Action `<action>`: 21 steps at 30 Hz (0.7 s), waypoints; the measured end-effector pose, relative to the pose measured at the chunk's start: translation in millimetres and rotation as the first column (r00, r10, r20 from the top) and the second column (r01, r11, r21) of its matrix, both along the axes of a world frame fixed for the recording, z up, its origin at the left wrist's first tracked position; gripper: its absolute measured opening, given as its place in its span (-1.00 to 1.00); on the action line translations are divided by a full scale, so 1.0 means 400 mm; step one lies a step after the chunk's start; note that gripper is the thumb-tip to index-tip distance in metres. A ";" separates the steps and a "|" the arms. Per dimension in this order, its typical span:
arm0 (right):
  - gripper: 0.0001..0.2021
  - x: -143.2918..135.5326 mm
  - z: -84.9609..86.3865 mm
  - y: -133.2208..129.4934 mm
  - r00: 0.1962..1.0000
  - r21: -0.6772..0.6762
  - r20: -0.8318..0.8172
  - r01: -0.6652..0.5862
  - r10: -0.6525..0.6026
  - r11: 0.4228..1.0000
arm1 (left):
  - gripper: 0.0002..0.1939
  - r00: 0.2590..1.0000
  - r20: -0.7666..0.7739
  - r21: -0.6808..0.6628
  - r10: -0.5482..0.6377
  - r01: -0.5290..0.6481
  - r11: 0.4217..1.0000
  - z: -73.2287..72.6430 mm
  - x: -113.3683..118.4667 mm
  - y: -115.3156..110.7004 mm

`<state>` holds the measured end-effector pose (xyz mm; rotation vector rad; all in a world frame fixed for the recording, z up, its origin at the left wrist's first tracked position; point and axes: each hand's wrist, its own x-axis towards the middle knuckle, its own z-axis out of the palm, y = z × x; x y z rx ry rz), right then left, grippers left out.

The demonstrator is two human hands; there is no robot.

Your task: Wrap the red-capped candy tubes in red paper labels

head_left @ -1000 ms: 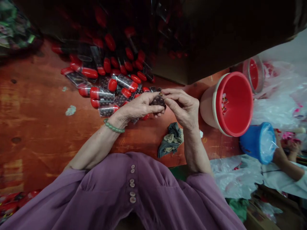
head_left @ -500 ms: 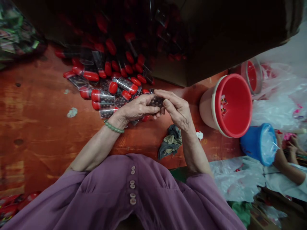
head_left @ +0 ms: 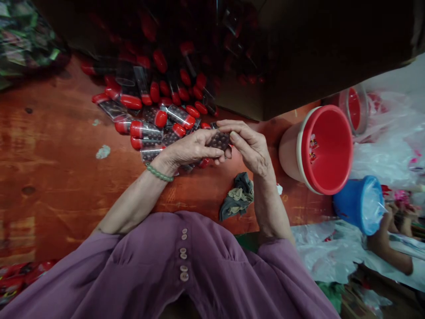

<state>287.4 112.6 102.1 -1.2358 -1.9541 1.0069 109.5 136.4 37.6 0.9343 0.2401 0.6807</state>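
Note:
My left hand [head_left: 189, 149], with a green bead bracelet [head_left: 159, 173] at the wrist, is closed around a clear container of dark round balls [head_left: 219, 141]. At the container's right end, the thumb and fingers of my right hand [head_left: 251, 148] are bent together on it. My fingers partly hide that end. Left of and beyond my hands lies a pile of clear containers with red caps [head_left: 146, 130], some filled with dark balls and some see-through without them.
A large cardboard box [head_left: 239, 104] stands over the pile. On the right are a red basin in a pale bucket [head_left: 335, 150], a blue bucket [head_left: 357, 201], plastic bags [head_left: 381, 155] and another person's arm [head_left: 387, 248]. A crumpled cloth [head_left: 237, 197] lies on the orange table [head_left: 66, 177].
The view has shifted slightly, so the pile and buckets appear a little further right. My hands keep nearly the same hold, and more of the container's dark balls shows.

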 end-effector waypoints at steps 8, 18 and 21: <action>-0.68 0.039 0.050 0.094 0.955 -0.290 0.017 -0.279 0.297 0.915 | -0.65 0.991 -0.100 0.019 -0.088 0.090 0.996 0.007 -0.014 0.004; -0.77 0.021 0.071 0.151 0.909 -0.423 -0.021 -0.385 0.416 0.820 | -0.69 0.984 -0.049 -0.042 -0.170 0.168 0.985 -0.005 -0.019 0.003; -0.79 0.016 0.067 0.149 0.904 -0.420 0.007 -0.385 0.427 0.822 | -0.69 0.984 -0.042 -0.056 -0.175 0.173 0.983 -0.001 -0.020 0.003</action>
